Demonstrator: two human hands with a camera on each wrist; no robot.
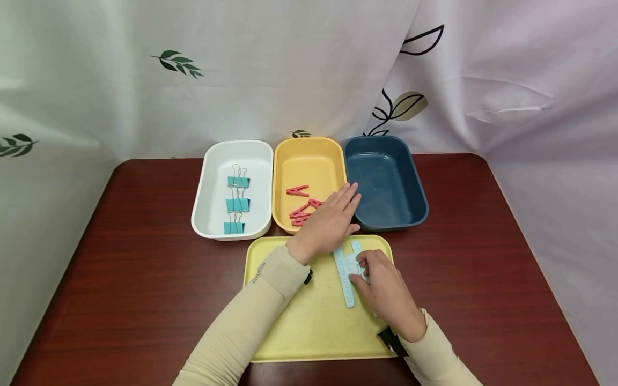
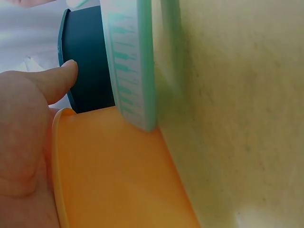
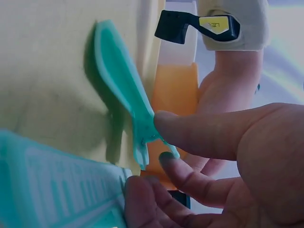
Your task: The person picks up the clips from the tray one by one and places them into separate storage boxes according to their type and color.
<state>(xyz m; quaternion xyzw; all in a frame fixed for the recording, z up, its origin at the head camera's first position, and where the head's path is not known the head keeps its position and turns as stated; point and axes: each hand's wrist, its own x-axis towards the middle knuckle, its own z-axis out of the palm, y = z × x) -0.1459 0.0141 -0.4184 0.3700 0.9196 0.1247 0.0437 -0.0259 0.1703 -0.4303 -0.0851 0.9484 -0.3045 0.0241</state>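
My left hand point(image 1: 328, 222) hovers palm down, fingers straight, above the front of the yellow bin point(image 1: 309, 147) and the near corner of the blue bin point(image 1: 386, 187). It holds nothing. My right hand point(image 1: 386, 289) pinches a pale teal plastic clip with ruler marks point(image 1: 344, 279) over the yellow tray point(image 1: 299, 327). In the right wrist view, thumb and forefinger lie at the forked end of a teal piece point(image 3: 121, 71). A ruler-marked teal strip point(image 3: 71, 185) lies beside the other fingers. The left wrist view shows a marked strip point(image 2: 128, 66) close up. Fingers partly hide the clip's middle.
The white bin point(image 1: 205, 214) holds three turquoise binder clips point(image 1: 237, 205). Several pink clothespins point(image 1: 298, 191) lie in the yellow bin. The bins stand side by side behind the tray on a dark red-brown table point(image 1: 145, 279). A patterned curtain point(image 1: 270, 64) hangs behind.
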